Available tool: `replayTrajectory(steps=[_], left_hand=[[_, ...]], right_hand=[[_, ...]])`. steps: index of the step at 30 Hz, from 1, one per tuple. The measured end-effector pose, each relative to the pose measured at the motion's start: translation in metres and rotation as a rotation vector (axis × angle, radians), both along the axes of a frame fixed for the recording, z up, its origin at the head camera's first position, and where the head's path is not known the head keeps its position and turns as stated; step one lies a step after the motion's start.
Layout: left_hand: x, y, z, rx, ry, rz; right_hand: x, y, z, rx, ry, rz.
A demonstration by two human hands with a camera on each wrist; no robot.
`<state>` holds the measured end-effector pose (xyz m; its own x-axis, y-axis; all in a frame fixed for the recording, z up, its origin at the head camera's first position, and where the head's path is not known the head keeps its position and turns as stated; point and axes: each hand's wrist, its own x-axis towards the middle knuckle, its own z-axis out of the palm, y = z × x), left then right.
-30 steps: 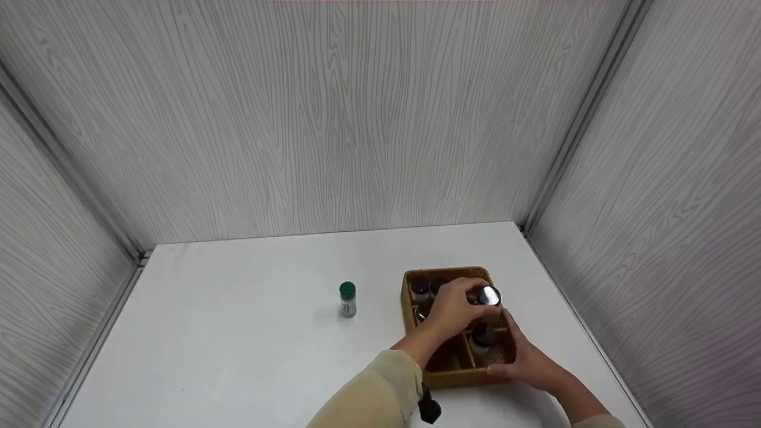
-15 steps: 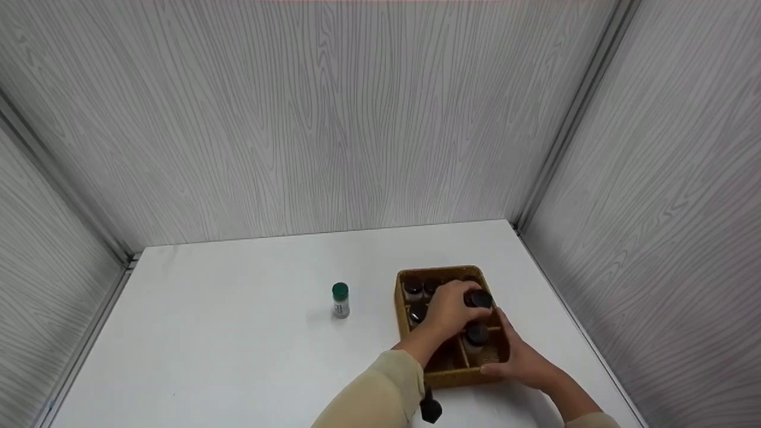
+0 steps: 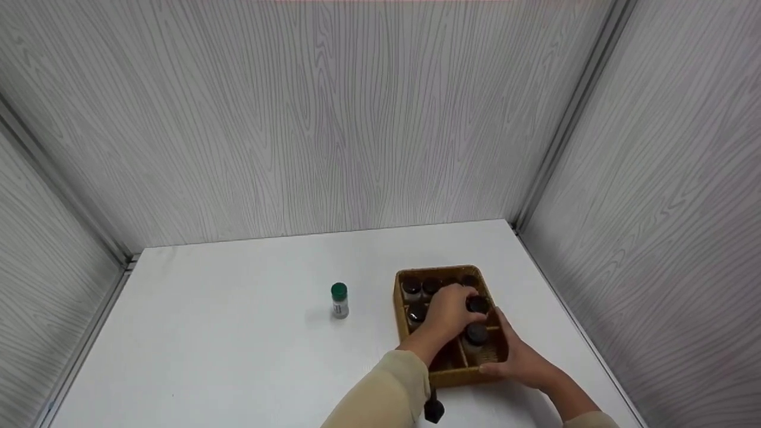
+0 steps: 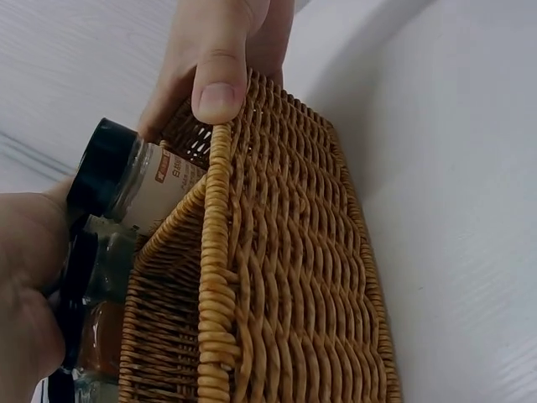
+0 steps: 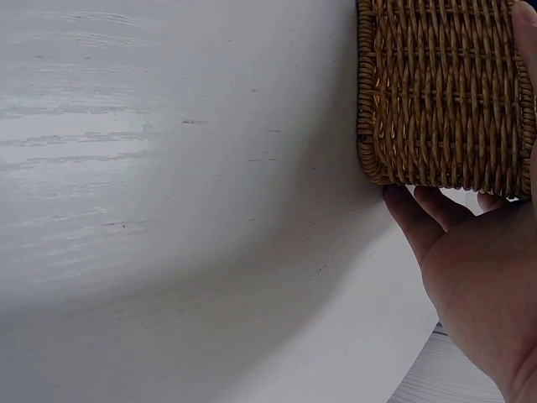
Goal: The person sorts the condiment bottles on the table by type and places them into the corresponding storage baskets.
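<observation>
In the head view, my left hand point(image 3: 450, 310) reaches over the wicker basket point(image 3: 455, 378) and pinches the dark lid of a spice jar point(image 3: 477, 304) at the basket's right side. The jar's body is mostly hidden. Just in front of it, another dark-lidded jar point(image 3: 476, 334) stands in the front right compartment; its pale label point(image 4: 172, 178) shows in the left wrist view. My right hand point(image 3: 518, 360) grips the basket's front right corner, its thumb point(image 4: 220, 99) on the rim and fingers point(image 5: 409, 220) along the outer wall.
Several more dark-lidded jars point(image 3: 411, 285) fill the back and left of the basket. A small green-capped bottle point(image 3: 339, 300) stands upright on the white table point(image 3: 238, 345), left of the basket. Grey wood-grain panels point(image 3: 321, 119) enclose the back and sides. Something black point(image 3: 434, 410) hangs below my left wrist.
My left hand has lowered the spice jar into the basket's right side, and its tilted lid has levelled. My right hand keeps its grip on the corner. The head view has shifted slightly.
</observation>
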<state>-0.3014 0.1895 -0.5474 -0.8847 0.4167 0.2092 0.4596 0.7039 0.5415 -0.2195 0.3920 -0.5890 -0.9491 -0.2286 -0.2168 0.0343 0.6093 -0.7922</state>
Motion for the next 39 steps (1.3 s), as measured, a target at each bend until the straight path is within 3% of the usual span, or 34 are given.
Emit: replayTrajectory(steps=[17,32,39], left_hand=[[0.0035,0.0073,0.0031,-0.069,-0.023,0.099],[0.0046,0.0059,0.0007,-0.079,-0.041,0.096],[0.0065,0.0002,0.0033,0.016,-0.019,0.051]], right_hand=[[-0.0008,0.0002,-0.0031,-0.015,-0.019,0.005],[0.0012,-0.0036,0.0011,-0.032,-0.013,0.001],[0.0013,-0.0028,0.0018,-0.01,0.007,0.003]])
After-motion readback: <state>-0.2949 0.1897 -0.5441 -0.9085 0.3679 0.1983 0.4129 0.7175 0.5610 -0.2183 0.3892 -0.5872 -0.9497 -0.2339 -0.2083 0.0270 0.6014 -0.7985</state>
